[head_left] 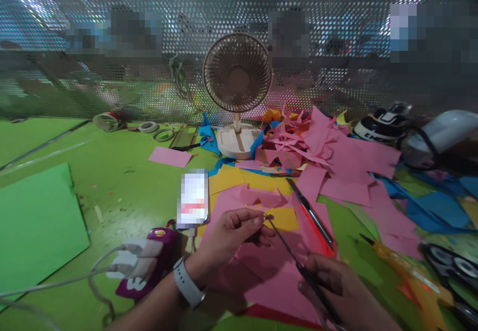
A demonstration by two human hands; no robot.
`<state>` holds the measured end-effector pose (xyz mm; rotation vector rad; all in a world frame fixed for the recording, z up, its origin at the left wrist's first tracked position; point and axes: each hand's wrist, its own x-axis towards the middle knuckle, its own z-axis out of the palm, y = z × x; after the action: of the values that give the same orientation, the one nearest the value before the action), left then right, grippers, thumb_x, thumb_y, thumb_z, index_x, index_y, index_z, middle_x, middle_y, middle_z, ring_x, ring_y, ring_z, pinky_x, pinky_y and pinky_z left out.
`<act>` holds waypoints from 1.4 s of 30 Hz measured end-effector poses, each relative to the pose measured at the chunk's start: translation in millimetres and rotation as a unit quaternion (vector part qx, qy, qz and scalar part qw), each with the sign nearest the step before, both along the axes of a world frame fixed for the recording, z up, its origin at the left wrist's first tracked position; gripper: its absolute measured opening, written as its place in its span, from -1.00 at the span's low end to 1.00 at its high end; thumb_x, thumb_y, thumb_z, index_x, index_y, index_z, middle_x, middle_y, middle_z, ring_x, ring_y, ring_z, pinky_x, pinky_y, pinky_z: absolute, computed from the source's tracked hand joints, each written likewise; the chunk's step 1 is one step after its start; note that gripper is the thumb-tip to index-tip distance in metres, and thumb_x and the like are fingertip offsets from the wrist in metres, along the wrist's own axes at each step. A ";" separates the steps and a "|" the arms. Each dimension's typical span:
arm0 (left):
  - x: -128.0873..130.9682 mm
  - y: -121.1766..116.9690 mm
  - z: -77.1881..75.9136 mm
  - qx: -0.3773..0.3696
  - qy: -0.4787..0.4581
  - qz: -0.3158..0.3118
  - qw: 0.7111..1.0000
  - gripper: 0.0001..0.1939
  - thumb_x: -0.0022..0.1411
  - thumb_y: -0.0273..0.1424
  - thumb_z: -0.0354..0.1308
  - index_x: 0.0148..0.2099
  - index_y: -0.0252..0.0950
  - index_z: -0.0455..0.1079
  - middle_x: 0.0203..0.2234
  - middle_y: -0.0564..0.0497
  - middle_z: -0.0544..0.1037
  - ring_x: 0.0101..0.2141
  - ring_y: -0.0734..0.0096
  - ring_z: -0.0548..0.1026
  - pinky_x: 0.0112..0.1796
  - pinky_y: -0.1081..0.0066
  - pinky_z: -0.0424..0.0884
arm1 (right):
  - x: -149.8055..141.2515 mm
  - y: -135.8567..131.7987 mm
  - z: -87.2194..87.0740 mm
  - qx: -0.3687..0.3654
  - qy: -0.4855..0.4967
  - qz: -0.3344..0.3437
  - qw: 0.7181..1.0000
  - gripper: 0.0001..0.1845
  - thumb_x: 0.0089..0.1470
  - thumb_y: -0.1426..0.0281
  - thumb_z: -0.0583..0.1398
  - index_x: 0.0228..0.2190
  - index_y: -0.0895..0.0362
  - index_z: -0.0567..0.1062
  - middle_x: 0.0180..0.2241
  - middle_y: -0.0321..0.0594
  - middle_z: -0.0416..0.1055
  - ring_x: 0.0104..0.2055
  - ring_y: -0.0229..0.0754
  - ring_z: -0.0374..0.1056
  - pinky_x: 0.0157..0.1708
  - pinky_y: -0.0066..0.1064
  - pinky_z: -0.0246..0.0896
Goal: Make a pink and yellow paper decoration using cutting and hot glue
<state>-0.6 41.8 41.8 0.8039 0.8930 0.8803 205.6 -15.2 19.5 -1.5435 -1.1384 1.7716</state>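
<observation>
Gripping a thin dark tool [309, 277] in the right hand [338, 282]. Pinching a tiny piece [269, 217] near its tip with the left hand [235, 231], over pink paper [257, 259]; could jab fingertips by slipping, or, reaching beyond, brush the red-and-black cutter [309, 210].

Green table [127, 181], pink and yellow paper [276, 266], red-and-black cutter [311, 216], purple power strip [159, 256].

Both hands [242, 234] reach forward, fingers pinched, left wrist banded.
</observation>
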 end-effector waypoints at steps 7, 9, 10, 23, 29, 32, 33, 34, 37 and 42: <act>-0.8 0.1 -3.5 0.000 -0.005 -0.018 1.000 -0.73 0.11 -0.28 0.25 -0.24 -0.39 0.42 -0.43 -0.09 0.60 -0.47 0.44 0.54 -0.35 0.42 0.41 | 1.3 0.7 -0.8 -0.002 0.001 0.012 1.000 -0.46 -0.32 0.00 0.34 -0.61 0.11 0.22 -0.72 -0.50 0.11 -0.75 -0.49 -0.05 -0.78 -0.60 -0.22; -0.6 0.1 -3.9 -0.001 -0.003 -0.015 1.000 -0.73 0.10 -0.27 0.25 -0.24 -0.40 0.42 -0.44 -0.08 0.60 -0.48 0.45 0.54 -0.36 0.44 0.41 | 0.5 1.0 -0.5 0.007 0.000 0.010 1.000 -0.47 -0.31 0.02 0.35 -0.61 0.12 0.22 -0.72 -0.49 0.13 -0.74 -0.49 -0.04 -0.77 -0.60 -0.22; -0.5 0.0 -4.1 0.000 -0.001 -0.014 1.000 -0.72 0.11 -0.27 0.25 -0.24 -0.40 0.42 -0.44 -0.09 0.60 -0.48 0.45 0.53 -0.37 0.44 0.41 | -0.1 1.2 -0.1 0.010 0.000 0.009 1.000 -0.47 -0.31 0.03 0.35 -0.61 0.12 0.22 -0.72 -0.49 0.13 -0.73 -0.49 -0.04 -0.76 -0.60 -0.21; -0.4 0.5 -1.7 0.010 0.022 0.001 1.000 -0.75 0.12 -0.28 0.23 -0.29 -0.40 0.41 -0.46 -0.09 0.60 -0.48 0.45 0.54 -0.38 0.46 0.41 | -1.4 3.3 2.2 -0.001 0.016 -0.046 0.999 -0.49 -0.42 0.19 0.43 -0.64 0.16 0.24 -0.71 -0.48 0.14 -0.65 -0.47 -0.06 -0.67 -0.60 -0.16; -0.9 1.7 -2.8 0.009 0.001 0.015 1.000 -0.76 0.11 -0.29 0.25 -0.29 -0.39 0.41 -0.46 -0.06 0.60 -0.49 0.49 0.53 -0.39 0.49 0.40 | -1.4 3.0 3.3 -0.011 0.027 -0.037 0.999 -0.47 -0.38 0.13 0.41 -0.64 0.12 0.20 -0.74 -0.51 0.09 -0.72 -0.49 -0.11 -0.73 -0.60 -0.20; -0.5 1.9 -3.4 0.002 -0.009 0.025 1.000 -0.77 0.11 -0.31 0.25 -0.26 -0.38 0.41 -0.46 -0.05 0.60 -0.49 0.50 0.54 -0.38 0.51 0.40 | -1.4 2.1 1.6 -0.011 0.029 -0.024 0.999 -0.44 -0.38 0.07 0.39 -0.64 0.12 0.18 -0.74 -0.51 0.09 -0.72 -0.50 -0.09 -0.74 -0.62 -0.19; -0.3 1.8 -3.5 0.000 -0.012 0.027 1.000 -0.77 0.11 -0.31 0.25 -0.26 -0.38 0.41 -0.46 -0.05 0.60 -0.49 0.50 0.54 -0.38 0.51 0.40 | -1.3 1.7 1.0 -0.009 0.027 -0.020 0.999 -0.44 -0.37 0.05 0.39 -0.64 0.12 0.19 -0.74 -0.52 0.08 -0.72 -0.50 -0.09 -0.74 -0.62 -0.19; 0.1 1.6 -3.5 -0.001 -0.015 0.026 1.000 -0.77 0.11 -0.31 0.25 -0.26 -0.38 0.41 -0.45 -0.05 0.60 -0.48 0.50 0.54 -0.38 0.51 0.40 | -1.2 1.4 0.5 -0.006 0.022 -0.016 1.000 -0.44 -0.36 0.04 0.38 -0.63 0.12 0.19 -0.74 -0.52 0.08 -0.73 -0.50 -0.09 -0.75 -0.62 -0.20; 0.7 0.6 -3.5 -0.001 -0.020 0.017 1.000 -0.76 0.11 -0.30 0.25 -0.26 -0.39 0.41 -0.46 -0.06 0.60 -0.47 0.47 0.54 -0.36 0.48 0.41 | -0.5 0.5 -0.1 -0.007 0.008 -0.005 1.000 -0.44 -0.34 0.01 0.36 -0.62 0.11 0.20 -0.74 -0.52 0.07 -0.75 -0.50 -0.08 -0.77 -0.61 -0.23; 0.3 -1.0 -5.0 0.008 -0.010 -0.006 1.000 -0.78 0.15 -0.31 0.21 -0.26 -0.41 0.42 -0.45 -0.08 0.60 -0.45 0.45 0.54 -0.36 0.47 0.42 | 0.4 -0.2 0.1 -0.002 -0.002 -0.001 1.000 -0.45 -0.34 0.01 0.36 -0.62 0.11 0.21 -0.72 -0.52 0.08 -0.75 -0.49 -0.05 -0.78 -0.60 -0.21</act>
<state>-0.3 40.8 36.8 0.8128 0.8631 0.8851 206.1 -15.4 19.6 -1.5509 -1.1354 1.7714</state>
